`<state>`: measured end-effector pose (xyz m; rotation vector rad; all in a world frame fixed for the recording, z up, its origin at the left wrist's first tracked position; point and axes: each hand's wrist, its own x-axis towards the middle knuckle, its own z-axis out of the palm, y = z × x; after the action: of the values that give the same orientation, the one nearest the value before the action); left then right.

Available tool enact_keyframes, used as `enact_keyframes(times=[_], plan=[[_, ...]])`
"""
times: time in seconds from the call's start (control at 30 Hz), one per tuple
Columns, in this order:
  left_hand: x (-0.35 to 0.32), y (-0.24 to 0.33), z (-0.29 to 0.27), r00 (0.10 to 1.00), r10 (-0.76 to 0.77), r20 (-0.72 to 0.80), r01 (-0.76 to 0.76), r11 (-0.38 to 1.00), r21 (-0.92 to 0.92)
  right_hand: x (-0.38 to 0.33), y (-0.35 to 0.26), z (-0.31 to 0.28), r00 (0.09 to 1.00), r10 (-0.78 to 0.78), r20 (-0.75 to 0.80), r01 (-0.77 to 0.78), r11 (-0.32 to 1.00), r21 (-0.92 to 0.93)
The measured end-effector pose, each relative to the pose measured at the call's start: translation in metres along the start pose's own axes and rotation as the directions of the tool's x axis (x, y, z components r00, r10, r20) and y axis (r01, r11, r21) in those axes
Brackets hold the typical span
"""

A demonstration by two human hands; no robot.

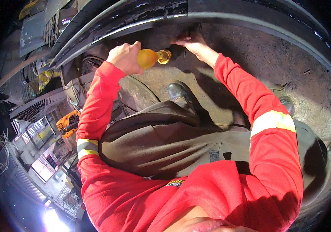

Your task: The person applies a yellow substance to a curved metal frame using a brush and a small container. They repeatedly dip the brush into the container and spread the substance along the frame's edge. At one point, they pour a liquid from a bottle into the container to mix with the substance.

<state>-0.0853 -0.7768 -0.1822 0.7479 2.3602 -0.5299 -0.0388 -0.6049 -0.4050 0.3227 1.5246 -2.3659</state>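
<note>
Hands both busy: left hand point(125, 58) wraps the yellow-handled tool point(152, 58); right hand point(192, 43) fingers pinch ahead (object hidden); keep the handle square.

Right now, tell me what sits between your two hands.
In the head view, the tool's brass-coloured head sits between the left hand and right hand.

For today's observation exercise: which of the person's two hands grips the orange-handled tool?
The left hand grips it, closed around the orange handle. The right hand holds no tool; its fingers press against the dark metal surface just past the tool's brass-coloured end.
</note>
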Motion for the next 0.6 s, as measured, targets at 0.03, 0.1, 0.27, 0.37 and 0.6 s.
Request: enact_keyframes(times=[0.03,0.1,0.27,0.37,0.6], plan=[[0.000,0.001,-0.002,1.000,0.005,0.002,-0.005,1.000,-0.002,-0.001,-0.002,0.001,1.000,0.015,-0.006,-0.015,1.000,0.018],[0.001,0.000,-0.001,1.000,0.018,0.010,-0.018,1.000,0.002,-0.003,-0.002,0.002,1.000,-0.003,-0.011,0.003,0.998,0.058],[0.002,-0.003,0.003,0.999,0.030,0.032,-0.030,1.000,-0.001,0.000,0.005,0.001,0.999,-0.002,-0.039,0.003,1.000,0.030],[-0.001,-0.003,0.003,0.999,0.008,0.046,-0.007,1.000,-0.010,-0.001,0.002,0.003,0.997,0.050,-0.065,-0.051,0.999,-0.009],[-0.008,-0.002,0.002,1.000,-0.011,0.025,0.012,0.999,-0.034,0.006,0.014,0.000,0.997,0.029,-0.068,-0.031,0.999,-0.021]])
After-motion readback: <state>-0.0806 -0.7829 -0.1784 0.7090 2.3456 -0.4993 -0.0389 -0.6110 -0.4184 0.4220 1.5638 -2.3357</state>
